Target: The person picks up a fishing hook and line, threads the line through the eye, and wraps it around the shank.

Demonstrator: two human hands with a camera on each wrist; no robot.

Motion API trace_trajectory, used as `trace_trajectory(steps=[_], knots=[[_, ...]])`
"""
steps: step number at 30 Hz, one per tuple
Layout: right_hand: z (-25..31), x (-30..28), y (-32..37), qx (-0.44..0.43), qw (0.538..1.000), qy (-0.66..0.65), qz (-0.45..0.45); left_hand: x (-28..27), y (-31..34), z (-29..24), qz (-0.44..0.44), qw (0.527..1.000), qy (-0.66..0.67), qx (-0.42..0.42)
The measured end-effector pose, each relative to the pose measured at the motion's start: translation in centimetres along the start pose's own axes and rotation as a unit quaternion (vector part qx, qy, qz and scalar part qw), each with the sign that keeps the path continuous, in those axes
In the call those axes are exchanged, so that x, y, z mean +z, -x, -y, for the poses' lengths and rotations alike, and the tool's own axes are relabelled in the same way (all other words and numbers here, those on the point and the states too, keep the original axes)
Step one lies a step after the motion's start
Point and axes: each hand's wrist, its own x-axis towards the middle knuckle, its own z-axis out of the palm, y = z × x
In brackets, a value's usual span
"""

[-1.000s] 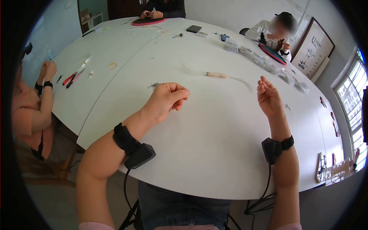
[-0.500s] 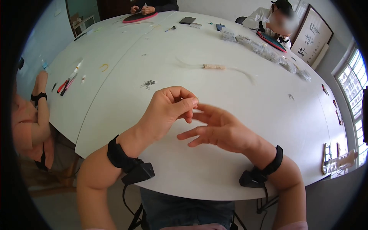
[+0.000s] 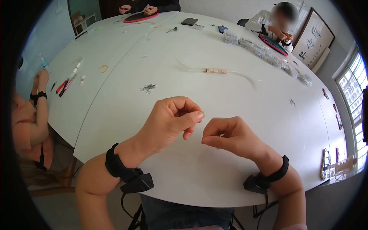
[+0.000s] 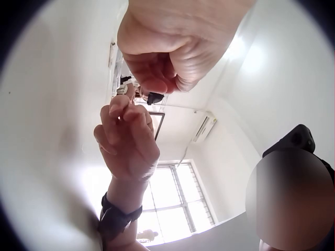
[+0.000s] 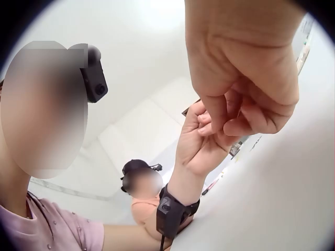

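In the head view, my left hand (image 3: pixel 168 120) is raised over the near part of the table, pinching a tiny thing between thumb and forefinger; just a speck of it shows at the fingertips. Close to its right is my right hand (image 3: pixel 235 136), thumb and forefinger brought together on something too fine to make out. A small gap separates the two hands' fingertips. Beyond them lies a pile of small dark wire pieces (image 3: pixel 148 88) that look like fish hooks. Farther off, a bundle of clear line (image 3: pixel 245 76) runs through a tan paper wrap (image 3: pixel 216 71).
A white table (image 3: pixel 126 126) spreads under everything. Pliers (image 3: pixel 66 85) and a yellow loop (image 3: pixel 103 69) lie at left. Clear plastic packets (image 3: pixel 264 53) line the far right. Another small pile (image 3: pixel 292 102) lies right. Other people sit at the left, far side and far right.
My right hand has come from far right to beside the left hand. Its fingers, spread half a second ago, are now pinched together. My left hand keeps its pinch, slightly nearer me in view.
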Motion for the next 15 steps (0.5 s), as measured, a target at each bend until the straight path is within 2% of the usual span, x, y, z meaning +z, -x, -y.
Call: trace_trajectory(steps=[2, 3, 5, 7, 9, 10, 11, 13, 15], knots=[[0.0, -1.3, 0.1, -0.163, 0.982, 0.081, -0.044, -0.5, -0.1, -0.5, -0.023, 1.0, -0.012, 0.0], [0.0, -1.9, 0.3, -0.162, 0.983, 0.08, -0.045, -0.7, -0.2, -0.4, -0.022, 1.0, -0.011, -0.001], [0.2, -3.0, 0.5, -0.196, 0.973, -0.113, -0.036, -1.3, -0.5, -0.3, -0.064, 0.998, 0.013, 0.006], [-0.3, -3.9, 0.1, -0.224, 0.966, -0.126, -0.027, -1.6, -0.5, -0.5, -0.065, 0.998, 0.017, 0.002], [-0.9, -4.4, -0.5, -0.32, 0.912, -0.254, 0.048, -1.6, -0.6, -0.5, -0.073, 0.997, 0.025, -0.011], [-1.1, -4.3, -0.6, -0.344, 0.897, -0.267, 0.079, -1.6, -0.5, -0.6, -0.074, 0.997, 0.026, -0.012], [-1.1, -4.3, -0.7, -0.343, 0.897, -0.267, 0.079, -1.4, -0.5, -0.6, -0.075, 0.997, 0.02, -0.018], [-1.1, -4.4, -0.7, -0.313, 0.867, -0.34, 0.188, -1.2, -0.4, -0.7, -0.076, 0.997, 0.015, -0.026], [-1.5, -4.3, -0.7, -0.31, 0.869, -0.34, 0.181, -1.1, -0.3, -0.6, -0.071, 0.997, 0.012, -0.03]])
